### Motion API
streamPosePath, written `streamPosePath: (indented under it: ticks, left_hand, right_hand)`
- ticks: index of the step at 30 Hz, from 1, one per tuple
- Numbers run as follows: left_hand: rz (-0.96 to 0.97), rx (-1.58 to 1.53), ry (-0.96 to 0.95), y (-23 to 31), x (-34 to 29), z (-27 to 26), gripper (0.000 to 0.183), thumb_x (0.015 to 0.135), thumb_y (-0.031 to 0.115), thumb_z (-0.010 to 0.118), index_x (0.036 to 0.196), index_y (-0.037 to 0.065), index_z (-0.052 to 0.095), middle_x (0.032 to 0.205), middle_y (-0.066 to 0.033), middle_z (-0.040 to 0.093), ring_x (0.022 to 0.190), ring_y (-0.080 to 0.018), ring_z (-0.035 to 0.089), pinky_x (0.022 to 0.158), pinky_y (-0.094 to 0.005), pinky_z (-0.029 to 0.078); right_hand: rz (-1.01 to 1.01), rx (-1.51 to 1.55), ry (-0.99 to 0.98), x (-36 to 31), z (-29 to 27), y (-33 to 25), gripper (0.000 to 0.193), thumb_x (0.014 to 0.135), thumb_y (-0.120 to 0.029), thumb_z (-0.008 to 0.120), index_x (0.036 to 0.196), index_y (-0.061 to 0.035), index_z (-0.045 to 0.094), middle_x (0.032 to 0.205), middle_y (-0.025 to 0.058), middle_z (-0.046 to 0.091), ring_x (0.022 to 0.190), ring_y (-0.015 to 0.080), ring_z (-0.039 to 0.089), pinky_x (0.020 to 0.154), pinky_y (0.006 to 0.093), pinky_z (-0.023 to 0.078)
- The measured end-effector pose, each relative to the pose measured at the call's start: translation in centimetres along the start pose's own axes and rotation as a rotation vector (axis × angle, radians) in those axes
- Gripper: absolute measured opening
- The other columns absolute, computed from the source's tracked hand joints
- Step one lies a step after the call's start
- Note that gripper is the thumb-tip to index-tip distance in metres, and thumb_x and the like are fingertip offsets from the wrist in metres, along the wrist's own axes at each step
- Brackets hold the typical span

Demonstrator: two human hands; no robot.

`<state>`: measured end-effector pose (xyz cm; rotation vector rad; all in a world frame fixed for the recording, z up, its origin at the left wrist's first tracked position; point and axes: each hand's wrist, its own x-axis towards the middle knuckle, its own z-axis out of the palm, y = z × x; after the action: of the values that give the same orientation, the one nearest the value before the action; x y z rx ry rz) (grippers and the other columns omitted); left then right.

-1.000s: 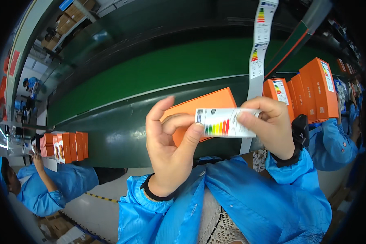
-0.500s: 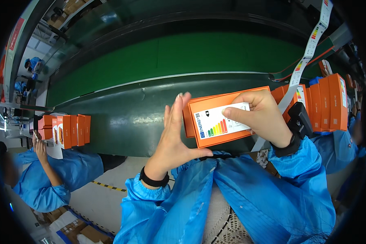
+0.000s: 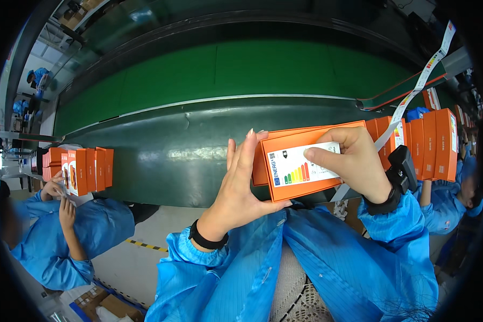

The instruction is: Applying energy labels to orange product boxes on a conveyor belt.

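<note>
An orange box [image 3: 300, 192] lies before me, slightly tilted, on top of another orange box [image 3: 260, 172] whose edges show at the left and far side. A white energy label [image 3: 290, 174] with coloured bars covers much of the upper box's top face. My left hand [image 3: 233, 188] spans that box's left end, fingers at the far corner and thumb along the near edge. With its thumb on the label and fingers curled, my right hand [image 3: 359, 163] presses at the label's right part; the label's right end is partly hidden beneath it.
A long strip of labels [image 3: 413, 94] hangs down at the right, beside a row of upright orange boxes [image 3: 432, 145]. More orange boxes [image 3: 86, 170] stand at the left near a co-worker in blue [image 3: 78, 231]. Beyond the dark green bench [image 3: 161, 161] runs a green belt [image 3: 198, 72].
The box, with the label on it and both my hands, appears a little farther right. My left hand has closed in against the box's left end. The label strip also appears shifted.
</note>
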<state>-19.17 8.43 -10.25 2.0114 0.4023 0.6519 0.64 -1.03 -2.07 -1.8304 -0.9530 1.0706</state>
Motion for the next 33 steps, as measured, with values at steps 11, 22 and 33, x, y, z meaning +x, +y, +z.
streamPosePath:
  ticks: [11, 22, 33]
  left_hand:
    - [0.016, 0.020, 0.003, -0.01, 0.19, -0.01, 0.134, 0.053, 0.024, 0.091, 0.151, 0.007, 0.002, 0.143, -0.0193, 0.037, 0.132, -0.0370, 0.038, 0.112, -0.0620, 0.002]
    - [0.029, 0.026, -0.002, -0.21, 0.27, 0.04, 0.134, 0.052, 0.025, 0.091, 0.151, 0.007, 0.002, 0.142, -0.0197, 0.039, 0.131, -0.0372, 0.040, 0.111, -0.0624, 0.002]
    - [0.065, 0.079, -0.046, 0.03, 0.63, -0.07, 0.139, 0.051, 0.020, 0.093, 0.151, 0.012, -0.004, 0.141, -0.0253, 0.036, 0.129, -0.0377, 0.042, 0.107, -0.0472, 0.033]
  right_hand:
    - [-0.002, 0.009, -0.001, 0.18, -0.07, -0.05, 0.025, 0.082, -0.016, 0.072, 0.089, 0.0081, 0.069, 0.076, 0.0126, 0.070, 0.067, 0.0124, 0.066, 0.057, 0.0247, 0.051]
    - [-0.003, -0.007, 0.010, 0.27, 0.00, 0.13, 0.025, 0.082, -0.016, 0.072, 0.087, 0.0083, 0.069, 0.074, 0.0135, 0.069, 0.066, 0.0134, 0.066, 0.056, 0.0257, 0.051]
    - [-0.084, -0.192, 0.072, 0.32, 0.00, 0.00, 0.028, 0.078, -0.019, 0.072, 0.086, 0.0074, 0.068, 0.071, 0.0200, 0.066, 0.061, 0.0243, 0.066, 0.055, 0.0321, 0.049]
